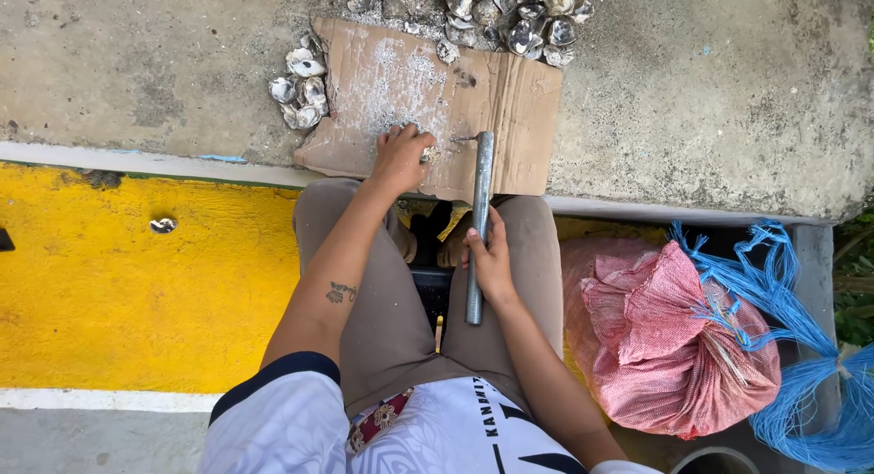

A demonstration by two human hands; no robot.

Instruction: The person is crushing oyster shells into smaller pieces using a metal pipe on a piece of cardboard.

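Two hands: left hand (398, 158) pins a small pale shell (429, 153) on cardboard (510, 101), right hand (490, 260) grips a grey metal rod (479, 219).

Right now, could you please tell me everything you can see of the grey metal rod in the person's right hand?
The metal rod is a straight, plain grey bar, dull as steel looks, with no handle. It stands nearly upright in the picture. The right hand grips it around the middle, so the lower end juts out below the hand over the lap. Its upper end reaches onto the flattened cardboard sheet, close beside the small shell under the left hand.
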